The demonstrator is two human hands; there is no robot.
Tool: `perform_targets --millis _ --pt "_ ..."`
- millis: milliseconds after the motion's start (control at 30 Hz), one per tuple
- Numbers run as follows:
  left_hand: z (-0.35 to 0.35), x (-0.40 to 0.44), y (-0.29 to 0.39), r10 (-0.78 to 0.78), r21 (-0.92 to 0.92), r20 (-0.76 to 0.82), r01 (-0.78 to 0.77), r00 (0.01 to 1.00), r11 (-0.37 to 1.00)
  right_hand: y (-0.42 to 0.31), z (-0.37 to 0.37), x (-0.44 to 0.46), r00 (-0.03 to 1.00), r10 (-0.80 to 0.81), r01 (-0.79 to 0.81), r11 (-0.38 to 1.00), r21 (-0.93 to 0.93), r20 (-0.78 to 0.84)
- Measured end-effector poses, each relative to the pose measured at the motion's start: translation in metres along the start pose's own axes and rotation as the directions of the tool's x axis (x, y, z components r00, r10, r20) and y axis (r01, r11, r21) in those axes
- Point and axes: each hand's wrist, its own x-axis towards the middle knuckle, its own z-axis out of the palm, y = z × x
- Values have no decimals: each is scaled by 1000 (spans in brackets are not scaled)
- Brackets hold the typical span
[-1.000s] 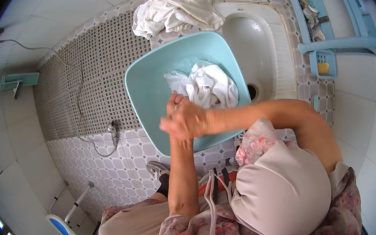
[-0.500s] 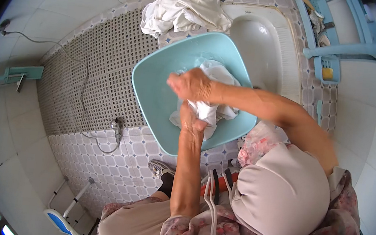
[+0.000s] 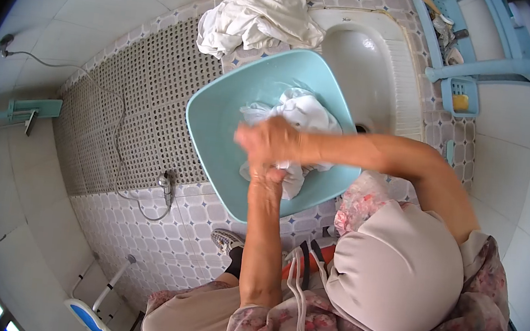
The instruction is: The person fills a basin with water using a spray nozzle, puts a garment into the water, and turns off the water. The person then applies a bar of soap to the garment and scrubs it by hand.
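Overlapping over white cloth (image 3: pixel 309 110) in one blue basin (image 3: pixel 219 121): two hands (image 3: pixel 271 140).

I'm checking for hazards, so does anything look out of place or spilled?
Two things: a heap of white cloth lies on the tiled floor by the squat toilet, beyond the basin, an odd spot for fabric; and the hose trails across the perforated mat, perhaps a trip risk. No spill stands out.

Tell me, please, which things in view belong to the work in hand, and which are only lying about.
In the work: left hand, right hand, cloth, basin.

Apparently just lying about: shower head, yellow block, white heap (untouched, though perhaps also for this work).
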Motion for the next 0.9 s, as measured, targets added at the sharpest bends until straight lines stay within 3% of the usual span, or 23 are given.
perform_targets --millis 33,67,167,200,233,267,300,367,400,500,600,700,767,833,867,900 --pt "-4 5 -1 5 -47 -27 -7 1000 999 -18 3 -15 996 -83 85 993 -81 20" --pt "15 5 44 -199 -362 -68 162 978 918 -38 7 -31 985 -166 172 972 -159 51" --pt "34 -17 69 -268 -480 15 242 963 843 -24 1 -17 970 -207 178 962 -208 -126" --pt "39 -26 71 -201 -436 99 224 975 871 -1 12 1 997 -36 31 997 -71 -69" --pt "48 -21 70 -264 -516 137 296 955 804 24 15 16 993 119 -120 992 48 10" --pt "57 -17 69 -325 -587 173 362 930 724 43 12 24 956 281 -278 960 42 -82" --pt "57 -19 75 -386 -544 117 384 915 746 55 8 32 884 434 -431 901 56 -174" --pt "56 -26 89 -487 -465 -6 428 874 775 72 -2 35 862 481 -461 876 144 -160" --pt "52 -27 92 -366 -419 123 382 923 823 78 -7 34 851 504 -477 860 181 -147" --pt "30 -20 82 -196 -6 150 199 969 980 82 -16 31 818 569 -509 784 355 -84" --pt "23 -18 75 -130 -175 1 128 991 976 84 -13 32 754 656 -531 642 554 -38" --pt "29 -18 71 -114 -343 -138 60 984 937 67 -18 29 716 695 -545 614 571 -63" --pt "26 -14 64 -165 -518 -195 41 967 855 37 -21 20 802 587 -482 742 466 -107" --pt "14 -6 43 -222 -664 -195 38 955 747 0 3 -3 965 244 -221 954 201 -94" --pt "14 -4 40 -246 -706 -190 42 951 707 -22 8 -18 977 -117 93 986 -137 -177" --pt "24 -6 46 -258 -697 -181 61 949 715 -35 9 -27 873 -470 364 806 -467 -132"
